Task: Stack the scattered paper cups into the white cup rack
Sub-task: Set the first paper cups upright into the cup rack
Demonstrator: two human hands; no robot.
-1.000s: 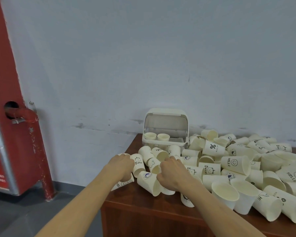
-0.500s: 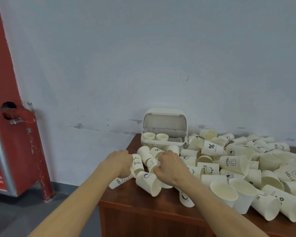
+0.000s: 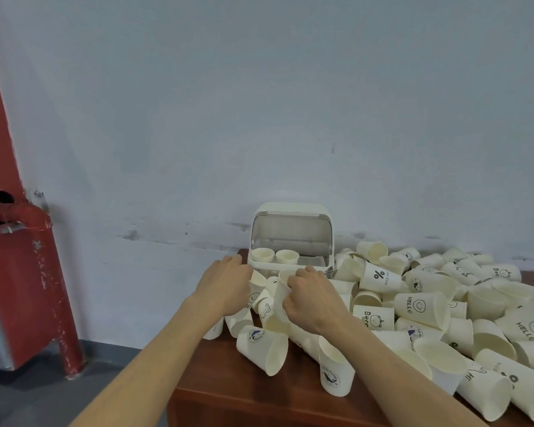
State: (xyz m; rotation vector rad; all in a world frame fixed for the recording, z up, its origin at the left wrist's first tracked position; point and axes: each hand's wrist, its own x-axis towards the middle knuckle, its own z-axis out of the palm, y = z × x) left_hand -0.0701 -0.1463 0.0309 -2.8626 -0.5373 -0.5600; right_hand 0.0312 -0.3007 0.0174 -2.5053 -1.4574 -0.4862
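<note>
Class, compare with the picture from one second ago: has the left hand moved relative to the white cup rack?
Yes. The left hand has moved forward, toward the wall; its fingertips now reach the left front corner of the white cup rack.

Your view is evenly lit by soft, diffuse light — no glare, only faint shadows under the paper cups (image 3: pixel 420 306) on the desk (image 3: pixel 228 380). The wide lens bends the red column (image 3: pixel 3 143) at the left edge — detail is slightly soft throughout.

arms: two, bare to the frame edge | sleeves: none visible | hands: ungloved
</note>
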